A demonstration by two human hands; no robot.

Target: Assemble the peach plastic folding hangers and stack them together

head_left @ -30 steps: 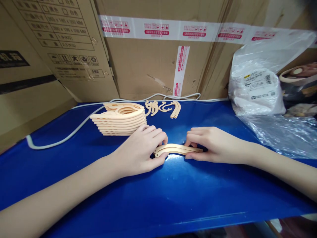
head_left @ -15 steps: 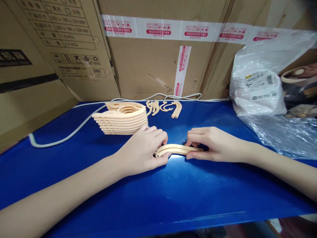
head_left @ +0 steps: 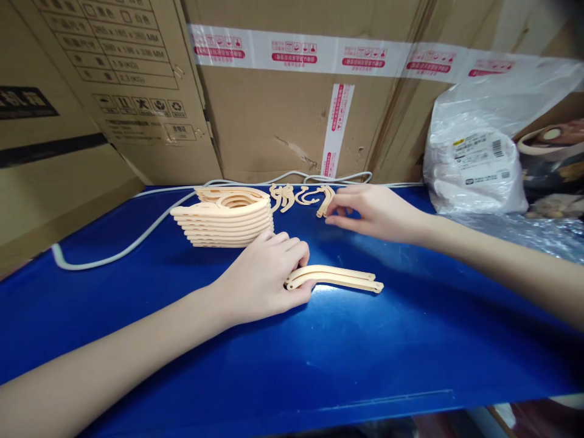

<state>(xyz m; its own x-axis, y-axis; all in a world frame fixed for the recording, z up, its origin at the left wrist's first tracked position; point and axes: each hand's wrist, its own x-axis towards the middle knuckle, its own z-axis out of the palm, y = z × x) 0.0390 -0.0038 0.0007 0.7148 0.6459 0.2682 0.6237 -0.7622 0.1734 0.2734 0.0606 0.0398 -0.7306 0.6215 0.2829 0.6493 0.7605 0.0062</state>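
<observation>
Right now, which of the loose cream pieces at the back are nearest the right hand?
The curved bars at the row's right end, by the right hand's fingertips; the C-shaped hook and bunched pieces lie farther left.

Two curved cream strips [head_left: 337,279], side by side, ends slightly staggered; similar strips [head_left: 329,196] farther back.

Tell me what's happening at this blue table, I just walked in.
A person's left hand grips two curved cream strips side by side at one end, their other ends free. The right hand is at some cream arms farther back; whether its fingers touch them isn't clear. Left of those lie small hooked pieces, then a neat cream stack.
</observation>
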